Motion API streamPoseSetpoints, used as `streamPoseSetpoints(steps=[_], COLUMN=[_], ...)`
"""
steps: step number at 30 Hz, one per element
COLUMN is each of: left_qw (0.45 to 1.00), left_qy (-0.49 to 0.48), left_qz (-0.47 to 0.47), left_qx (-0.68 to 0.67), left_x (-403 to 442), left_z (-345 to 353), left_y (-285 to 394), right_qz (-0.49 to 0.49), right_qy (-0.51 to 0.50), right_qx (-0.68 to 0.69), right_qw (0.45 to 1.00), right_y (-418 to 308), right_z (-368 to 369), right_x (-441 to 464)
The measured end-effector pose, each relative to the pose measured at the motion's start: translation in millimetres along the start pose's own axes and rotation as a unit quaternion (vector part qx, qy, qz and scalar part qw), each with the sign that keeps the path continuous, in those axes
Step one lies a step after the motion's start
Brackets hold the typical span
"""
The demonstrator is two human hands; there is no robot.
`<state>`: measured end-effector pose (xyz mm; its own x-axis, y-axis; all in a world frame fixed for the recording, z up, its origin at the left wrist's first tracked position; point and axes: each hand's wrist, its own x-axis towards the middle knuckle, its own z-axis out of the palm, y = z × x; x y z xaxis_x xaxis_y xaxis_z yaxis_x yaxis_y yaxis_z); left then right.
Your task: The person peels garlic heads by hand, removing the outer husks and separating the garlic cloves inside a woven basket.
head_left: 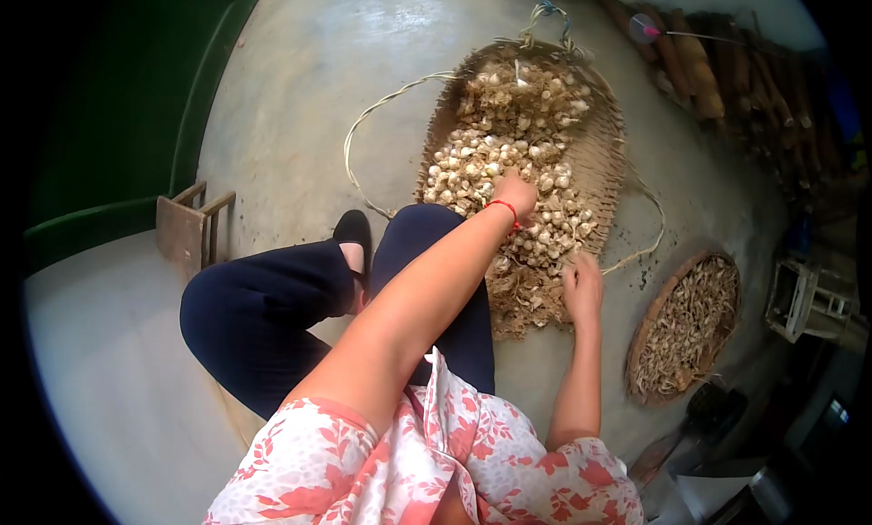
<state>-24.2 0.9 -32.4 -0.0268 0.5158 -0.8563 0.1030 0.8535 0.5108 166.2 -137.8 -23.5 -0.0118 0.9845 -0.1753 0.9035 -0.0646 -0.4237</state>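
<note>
A long woven basket (595, 175) lies on the floor in front of me, with many pale garlic bulbs (454, 175) heaped across its middle. Dry brown husks (527, 298) are piled at its near end, and more husks (513, 103) cover the far part. My left hand (515, 196), a red cord at its wrist, reaches down among the bulbs with bent fingers; their tips are partly hidden. At the near right edge of the heap is my right hand (581, 287), its fingers curled together beside the bulbs. What either hand holds is too small to make out.
A round shallow basket (686, 330) of dry pale pieces sits at the right. Twisted rope handles (363, 130) loop out from the long basket. A small wooden stool (186, 230) stands at the left; stacked logs (699, 66) lie at the upper right.
</note>
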Motion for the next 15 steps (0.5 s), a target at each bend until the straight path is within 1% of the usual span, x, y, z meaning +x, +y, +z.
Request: streamPoseSetpoints(steps=[1,2,3,4,5,6,8,9,10,11,12,13,15], left_qw=[1.0,0.999,0.996,0.993,0.992,0.985,0.974,0.972,0.971,0.97,0.965,0.967,0.962], left_qy=[0.001,0.028,0.058,0.088,0.095,0.124,0.165,0.173,0.167,0.16,0.141,0.123,0.124], left_qz=[-0.002,0.028,0.06,0.071,0.071,0.083,0.071,0.069,0.069,0.074,0.054,0.072,0.063], left_qx=[-0.002,-0.022,-0.041,-0.044,-0.047,-0.081,-0.139,-0.142,-0.155,-0.169,-0.215,-0.213,-0.236], left_x=[-8,-15,-18,16,34,47,36,37,37,40,12,17,21], left_z=[-5,-12,-18,-17,-20,-25,-39,-45,-50,-57,-66,-74,-77], left_y=[3,6,8,-9,-18,-25,-29,-32,-36,-36,-17,-17,-17], right_qz=[0.005,0.008,-0.028,-0.106,-0.141,-0.203,-0.286,-0.292,-0.294,-0.294,-0.303,-0.303,-0.307], right_qy=[-0.003,-0.006,0.003,0.034,0.036,0.059,0.058,0.053,0.01,-0.026,-0.01,0.001,0.021], right_qx=[0.063,0.124,0.138,0.153,0.198,0.201,0.114,0.119,-0.014,-0.149,-0.182,-0.185,-0.167], right_qw=[0.998,0.992,0.99,0.982,0.969,0.956,0.95,0.948,0.956,0.944,0.935,0.935,0.937], right_y=[-23,-51,-73,-87,-117,-138,-172,-177,-180,-180,-176,-172,-153], right_z=[-7,-13,-9,9,18,37,70,79,86,91,94,93,88], right_x=[27,59,92,126,159,189,230,239,247,255,262,268,265])
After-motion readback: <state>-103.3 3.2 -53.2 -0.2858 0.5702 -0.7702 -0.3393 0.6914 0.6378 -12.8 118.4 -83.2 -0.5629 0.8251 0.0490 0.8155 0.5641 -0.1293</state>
